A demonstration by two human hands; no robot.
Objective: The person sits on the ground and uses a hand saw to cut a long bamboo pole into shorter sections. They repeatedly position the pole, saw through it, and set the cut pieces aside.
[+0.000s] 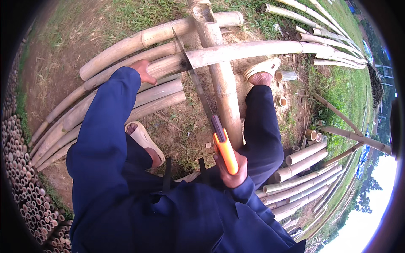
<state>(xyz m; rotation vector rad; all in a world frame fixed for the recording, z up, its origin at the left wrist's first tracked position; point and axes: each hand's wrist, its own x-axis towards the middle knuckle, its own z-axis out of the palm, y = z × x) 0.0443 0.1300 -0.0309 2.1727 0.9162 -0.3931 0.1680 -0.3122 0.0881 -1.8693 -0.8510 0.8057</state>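
My right hand (233,170) is closed round the orange handle of a handsaw (201,95). Its long dark blade crosses a bamboo pole (249,51) where the pale length on the right meets the darker length on the left. A dark hollow shows beside the blade there; whether the cut goes right through, I cannot tell. My left hand (143,71) grips the darker bamboo to the left of the blade, thumb toward me. Underneath, a thick bamboo support (221,82) with a notched top runs from the far side toward my right knee.
Several bamboo poles (162,92) lie at the left, another (156,36) beyond them. More poles (325,38) fan out at far right, and cut lengths (303,183) lie at near right. Stacked bamboo ends (25,185) line the left edge. My sandalled feet flank the support; short offcuts (286,76) lie nearby.
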